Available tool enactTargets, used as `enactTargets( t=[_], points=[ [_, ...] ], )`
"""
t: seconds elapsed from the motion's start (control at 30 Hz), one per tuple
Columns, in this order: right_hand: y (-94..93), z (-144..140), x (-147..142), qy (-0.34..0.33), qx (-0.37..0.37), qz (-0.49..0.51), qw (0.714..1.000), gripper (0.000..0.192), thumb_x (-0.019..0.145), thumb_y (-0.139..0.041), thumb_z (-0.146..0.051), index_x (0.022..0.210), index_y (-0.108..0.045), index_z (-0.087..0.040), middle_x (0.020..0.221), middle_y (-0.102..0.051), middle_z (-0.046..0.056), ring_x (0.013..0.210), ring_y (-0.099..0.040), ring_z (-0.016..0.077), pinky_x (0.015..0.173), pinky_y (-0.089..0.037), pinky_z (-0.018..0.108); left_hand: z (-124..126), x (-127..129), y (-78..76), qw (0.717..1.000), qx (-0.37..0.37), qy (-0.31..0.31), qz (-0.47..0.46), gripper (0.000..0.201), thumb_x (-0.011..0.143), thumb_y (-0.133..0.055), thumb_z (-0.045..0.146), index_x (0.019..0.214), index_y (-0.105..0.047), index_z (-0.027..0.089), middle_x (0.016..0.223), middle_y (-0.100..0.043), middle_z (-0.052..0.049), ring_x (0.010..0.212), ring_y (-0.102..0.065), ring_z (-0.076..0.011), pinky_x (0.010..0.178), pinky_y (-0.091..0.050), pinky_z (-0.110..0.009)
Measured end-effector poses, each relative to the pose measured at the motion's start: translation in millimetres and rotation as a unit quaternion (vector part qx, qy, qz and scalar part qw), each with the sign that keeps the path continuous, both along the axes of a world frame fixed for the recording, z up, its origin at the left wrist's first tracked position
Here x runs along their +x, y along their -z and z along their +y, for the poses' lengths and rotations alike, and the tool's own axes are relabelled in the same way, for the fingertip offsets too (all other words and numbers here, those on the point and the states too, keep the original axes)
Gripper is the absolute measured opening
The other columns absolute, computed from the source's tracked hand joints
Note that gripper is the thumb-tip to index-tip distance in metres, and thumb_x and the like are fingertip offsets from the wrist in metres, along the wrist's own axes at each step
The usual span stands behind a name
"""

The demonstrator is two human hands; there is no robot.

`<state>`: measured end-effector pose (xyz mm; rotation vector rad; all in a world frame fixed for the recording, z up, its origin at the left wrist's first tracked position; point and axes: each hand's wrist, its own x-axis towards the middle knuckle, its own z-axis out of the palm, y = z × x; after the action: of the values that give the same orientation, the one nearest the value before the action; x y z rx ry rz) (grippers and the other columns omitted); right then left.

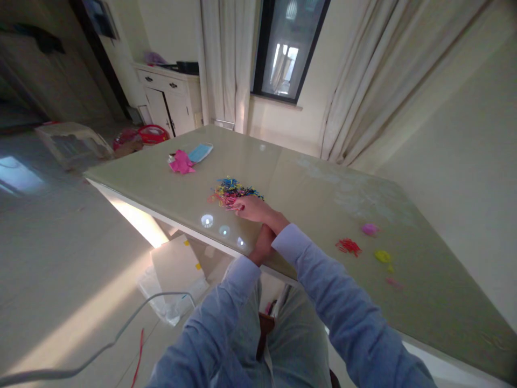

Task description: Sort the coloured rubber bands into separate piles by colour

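A heap of small coloured clips (232,191) in blue, yellow, pink and red lies on the pale green table (307,188). My right hand (255,208) reaches across to the heap's near edge, fingertips on a red piece. My left hand (262,243) lies under the right forearm at the table's front edge, mostly hidden, so its fingers cannot be judged. Further right sit a small red pile (348,247), a pink pile (370,229) and a yellow pile (382,256).
A pink crumpled thing (181,161) and a blue face mask (200,152) lie at the table's far left. A white cabinet (169,99), curtains and a window stand behind. Cardboard and plastic (177,277) lie on the floor by my knees, with a grey cable (100,347).
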<state>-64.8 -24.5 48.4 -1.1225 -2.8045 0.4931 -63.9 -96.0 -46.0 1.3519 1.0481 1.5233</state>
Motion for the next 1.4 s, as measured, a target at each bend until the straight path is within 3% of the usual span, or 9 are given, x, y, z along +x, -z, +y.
enactTargets(
  t=[0.13,0.27,0.63,0.8,0.97,1.2,1.4],
  points=[
    [3.9,5.9,-17.4,0.027,0.020,-0.033,0.999,0.018,0.085,-0.059,-0.017,0.092,-0.076,-0.018,0.098,-0.075,0.009,0.090,-0.068,0.0214,0.075,-0.045,0.026,0.1,2.2,3.5,0.994,-0.001,0.027,-0.110,0.030,0.079,-0.063,0.038,0.100,-0.063,0.017,0.102,-0.070,-0.011,0.097,-0.067,-0.0266,0.089,-0.056,-0.042],
    [5.4,4.1,-22.3,0.048,0.034,-0.048,0.997,0.018,0.085,-0.059,-0.019,0.091,-0.075,-0.018,0.096,-0.075,0.010,0.088,-0.068,0.0234,0.070,-0.044,0.028,0.5,5.0,-0.5,0.983,-0.005,0.064,-0.173,0.030,0.084,-0.057,0.046,0.097,-0.066,0.020,0.099,-0.072,-0.012,0.094,-0.069,-0.0257,0.083,-0.058,-0.040],
    [6.7,8.5,-8.3,0.054,0.047,0.008,0.997,0.020,0.087,-0.056,-0.013,0.092,-0.074,-0.018,0.099,-0.074,0.004,0.090,-0.064,0.0144,0.078,-0.042,0.022,0.8,3.2,-7.7,0.986,0.001,0.093,-0.139,0.032,0.079,-0.068,0.046,0.091,-0.068,0.016,0.094,-0.071,-0.013,0.102,-0.065,-0.0302,0.090,-0.055,-0.044],
    [9.8,10.6,-4.5,0.065,0.045,0.013,0.997,0.020,0.085,-0.056,-0.010,0.084,-0.074,-0.017,0.091,-0.074,0.005,0.086,-0.064,0.0152,0.077,-0.042,0.022,-1.4,0.9,-9.4,0.988,0.008,0.098,-0.116,0.030,0.078,-0.069,0.042,0.095,-0.068,0.016,0.097,-0.071,-0.013,0.099,-0.066,-0.0293,0.088,-0.056,-0.044],
    [9.6,8.3,-6.3,0.059,0.041,0.016,0.997,0.018,0.084,-0.059,-0.012,0.088,-0.075,-0.019,0.092,-0.074,0.004,0.084,-0.064,0.0148,0.073,-0.042,0.022,-4.2,0.4,-10.1,0.988,0.006,0.091,-0.121,0.027,0.078,-0.068,0.045,0.089,-0.069,0.020,0.100,-0.072,-0.012,0.099,-0.066,-0.0282,0.092,-0.054,-0.043],
    [9.3,4.2,-16.6,0.045,0.041,-0.016,0.998,0.015,0.084,-0.065,-0.027,0.086,-0.078,-0.021,0.090,-0.075,0.007,0.084,-0.067,0.0200,0.072,-0.044,0.026,-4.8,0.3,-12.6,0.974,-0.032,0.078,-0.209,0.033,0.075,-0.072,0.046,0.086,-0.068,0.015,0.100,-0.073,-0.014,0.096,-0.068,-0.0273,0.091,-0.054,-0.041],
    [9.7,3.6,-17.9,0.036,0.037,-0.038,0.998,0.019,0.087,-0.061,-0.025,0.092,-0.079,-0.022,0.095,-0.076,0.007,0.088,-0.068,0.0192,0.077,-0.045,0.025,-5.3,-1.1,-16.5,0.975,-0.022,0.074,-0.208,0.034,0.072,-0.077,0.043,0.085,-0.070,0.013,0.098,-0.074,-0.014,0.094,-0.068,-0.0270,0.092,-0.054,-0.040]
  ],
)
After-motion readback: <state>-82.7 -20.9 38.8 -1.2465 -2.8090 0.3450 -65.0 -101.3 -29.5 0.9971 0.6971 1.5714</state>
